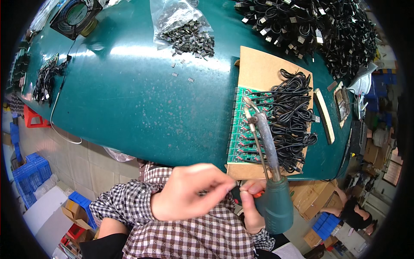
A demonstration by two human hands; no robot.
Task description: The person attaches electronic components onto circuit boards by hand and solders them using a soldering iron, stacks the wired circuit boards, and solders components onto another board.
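Your right hand (252,213) was closed on a soldering gun (278,207); left hand (183,192), blurred, grip unclear. Black cables (291,113) already lined the green boards (235,137); remaining joints were indistinct.

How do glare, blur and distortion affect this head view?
In the head view, white glare streaks the upper part of the green tabletop; in the same view, the left hand looks slightly smeared, perhaps by motion, while the circuit boards look clearer; also in the head view, the fisheye bows the table edges and blackens the corners.
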